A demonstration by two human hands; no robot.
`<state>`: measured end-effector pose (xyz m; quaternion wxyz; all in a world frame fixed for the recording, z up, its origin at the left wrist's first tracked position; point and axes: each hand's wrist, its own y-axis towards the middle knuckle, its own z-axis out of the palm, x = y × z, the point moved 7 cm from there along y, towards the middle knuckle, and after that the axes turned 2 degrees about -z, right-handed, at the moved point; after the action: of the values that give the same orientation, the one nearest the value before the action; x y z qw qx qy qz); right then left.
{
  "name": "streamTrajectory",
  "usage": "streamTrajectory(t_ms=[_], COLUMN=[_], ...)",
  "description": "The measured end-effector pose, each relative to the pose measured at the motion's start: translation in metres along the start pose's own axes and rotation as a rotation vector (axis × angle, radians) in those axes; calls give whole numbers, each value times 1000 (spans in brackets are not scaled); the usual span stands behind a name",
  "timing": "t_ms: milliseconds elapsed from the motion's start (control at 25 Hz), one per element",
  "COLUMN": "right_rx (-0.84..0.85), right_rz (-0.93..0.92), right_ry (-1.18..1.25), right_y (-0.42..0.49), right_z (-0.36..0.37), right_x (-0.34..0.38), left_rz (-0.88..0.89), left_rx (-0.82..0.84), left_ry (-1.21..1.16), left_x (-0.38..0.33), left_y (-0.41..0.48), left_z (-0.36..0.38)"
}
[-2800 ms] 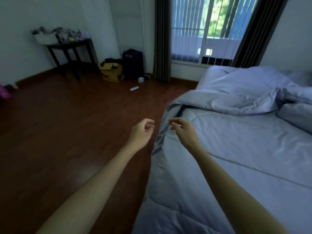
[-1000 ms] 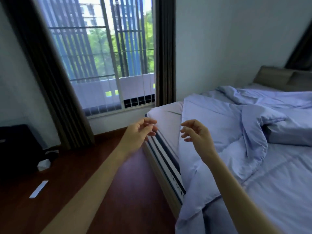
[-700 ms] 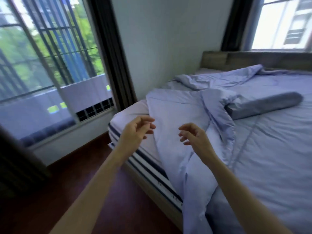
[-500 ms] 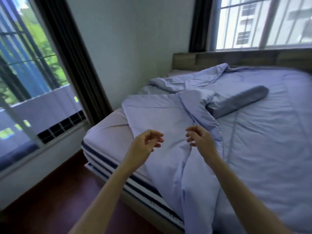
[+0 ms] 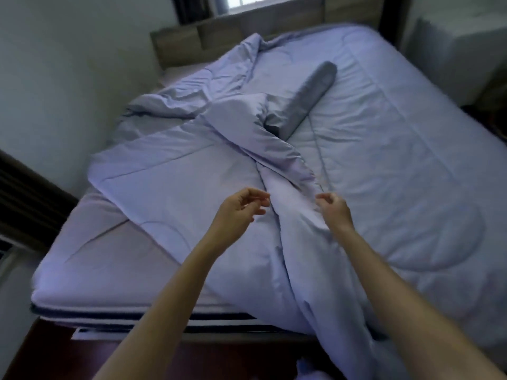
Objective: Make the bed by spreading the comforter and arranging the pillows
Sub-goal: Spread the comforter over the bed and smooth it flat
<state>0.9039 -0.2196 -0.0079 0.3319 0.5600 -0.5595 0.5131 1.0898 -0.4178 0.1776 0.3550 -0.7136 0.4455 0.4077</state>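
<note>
Left hand [image 5: 241, 208] (slack, empty) is being held near soft, light comforter [image 5: 384, 160] — fold edge prob. best hold; right hand [image 5: 333, 208]: grip unclear.

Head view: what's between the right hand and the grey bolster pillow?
Only the comforter: a bunched, folded-over ridge runs from beside the right hand up to the grey bolster pillow, covering its near end. Shown in the head view.
</note>
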Motion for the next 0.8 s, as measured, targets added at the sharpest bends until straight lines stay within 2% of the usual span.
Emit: streamTrajectory(t_ms=[120,200,320,400,480,560,680,800], right_rx=[-73,-88,-78,40,205,352,526,727], right_rz=[379,487,384,249,153,82,30,58], right_ry=[-208,-211,-27,100,134,67,-80,-212], right_y=[-12,-37,-61,-79,-104,-134,-178,-224], right_z=[-9,1,23,42,71,102,134,154], right_x=[-117,-160,-141,-96,-54,-28,-20,-34], left_rz=[-41,-68,-91,-68,-40,20,182,168], left_rx=[183,290,419,449,406,323,334,281], left_ry=[5,31,81,142,222,354,664,923], left_x=[18,32,52,68,80,86,93,112], left_y=[26,38,57,75,94,110,125,137], left_z=[28,41,49,50,50,51,62,43])
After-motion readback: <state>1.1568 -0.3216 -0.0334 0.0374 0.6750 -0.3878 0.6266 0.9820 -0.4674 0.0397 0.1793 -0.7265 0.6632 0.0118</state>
